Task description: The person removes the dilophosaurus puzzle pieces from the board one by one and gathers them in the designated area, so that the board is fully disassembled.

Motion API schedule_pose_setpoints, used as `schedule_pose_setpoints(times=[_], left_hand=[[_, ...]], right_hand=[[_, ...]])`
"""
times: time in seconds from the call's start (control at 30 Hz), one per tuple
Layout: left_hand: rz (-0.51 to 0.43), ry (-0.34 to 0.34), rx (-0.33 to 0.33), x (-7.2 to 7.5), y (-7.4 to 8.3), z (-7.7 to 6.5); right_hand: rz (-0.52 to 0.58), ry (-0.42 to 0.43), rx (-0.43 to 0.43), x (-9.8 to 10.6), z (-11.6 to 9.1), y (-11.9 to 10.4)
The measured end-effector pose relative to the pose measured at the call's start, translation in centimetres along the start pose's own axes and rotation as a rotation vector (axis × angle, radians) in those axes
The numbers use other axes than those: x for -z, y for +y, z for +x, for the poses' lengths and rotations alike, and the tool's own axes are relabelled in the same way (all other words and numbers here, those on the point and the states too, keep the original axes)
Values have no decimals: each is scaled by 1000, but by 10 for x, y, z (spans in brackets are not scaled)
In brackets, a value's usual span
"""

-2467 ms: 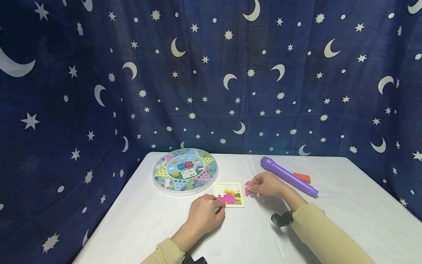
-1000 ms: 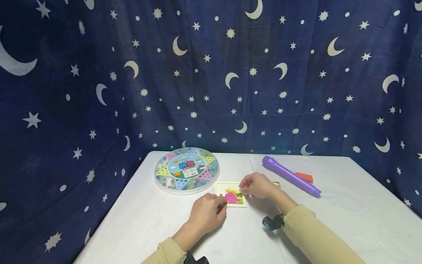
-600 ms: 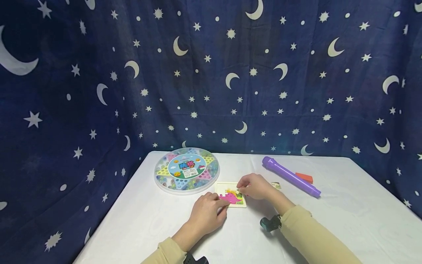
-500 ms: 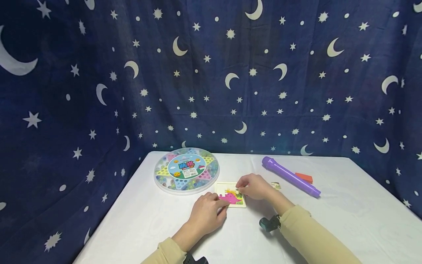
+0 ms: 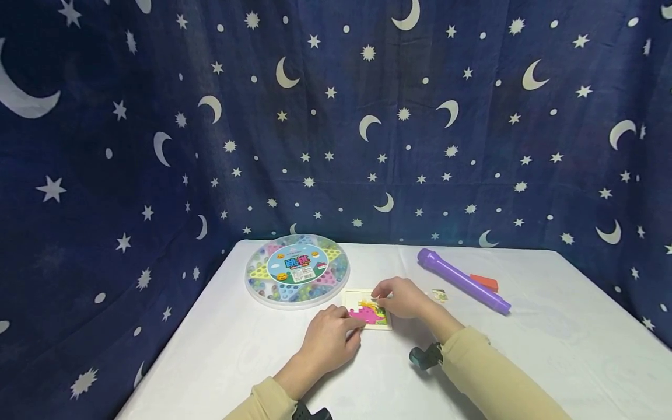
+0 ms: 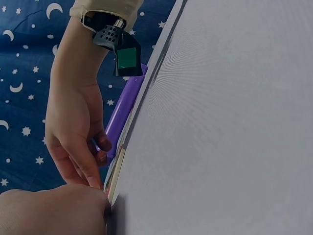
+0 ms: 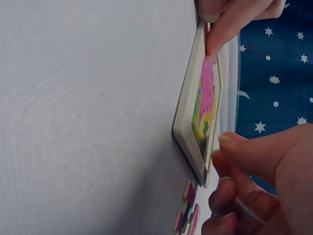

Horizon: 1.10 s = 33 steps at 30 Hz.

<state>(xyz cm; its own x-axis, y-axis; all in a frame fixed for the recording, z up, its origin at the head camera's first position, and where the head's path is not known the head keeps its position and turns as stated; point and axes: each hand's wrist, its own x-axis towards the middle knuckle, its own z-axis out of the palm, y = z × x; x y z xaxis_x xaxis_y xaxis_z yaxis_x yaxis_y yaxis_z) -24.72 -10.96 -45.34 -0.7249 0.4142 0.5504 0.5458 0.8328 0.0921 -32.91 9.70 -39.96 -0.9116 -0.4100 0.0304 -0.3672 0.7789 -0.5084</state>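
A small jigsaw puzzle board (image 5: 389, 322) with a pale frame lies on the table, its picture a pink dinosaur with yellow and green around it. My left hand (image 5: 328, 341) grips the board's near-left edge, index finger laid over the pink part and thumb outside the frame. Above the board's far-right part, my right hand (image 5: 404, 300) pinches a puzzle piece, mostly covered by the thumb and index finger. In the right wrist view, those fingertips (image 7: 226, 139) are right at the frame's corner. Loose puzzle pieces (image 7: 188, 192) lie beside the board there.
A round Chinese checkers set (image 5: 296, 271) full of marbles stands behind the board to the left. To the right lie a purple tube (image 5: 462, 281), an orange-red block (image 5: 484, 283) and another loose piece (image 5: 440, 295). A starry curtain (image 5: 336, 116) hangs behind the table.
My right hand has moved left from the loose pieces to the board's far-right part, then slightly farther left. My left hand stays at the board, its index finger reaching a little farther over the picture.
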Motion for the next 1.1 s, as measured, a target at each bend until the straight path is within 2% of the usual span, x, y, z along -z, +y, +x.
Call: schedule_pose_setpoints(times=[0.4, 0.73, 0.97, 1.1], left_hand=[[-1, 31, -19, -1, -1, -1], [0, 41, -22, -1, -1, -1], [-5, 44, -20, -1, -1, 0], [-1, 43, -24, -1, -1, 0]], right_hand=[[-41, -44, 10, -9, 4, -7], [-106, -81, 85, -8, 6, -10], [-88, -112, 51, -5, 10, -12], [-60, -102, 44, -6, 12, -12]])
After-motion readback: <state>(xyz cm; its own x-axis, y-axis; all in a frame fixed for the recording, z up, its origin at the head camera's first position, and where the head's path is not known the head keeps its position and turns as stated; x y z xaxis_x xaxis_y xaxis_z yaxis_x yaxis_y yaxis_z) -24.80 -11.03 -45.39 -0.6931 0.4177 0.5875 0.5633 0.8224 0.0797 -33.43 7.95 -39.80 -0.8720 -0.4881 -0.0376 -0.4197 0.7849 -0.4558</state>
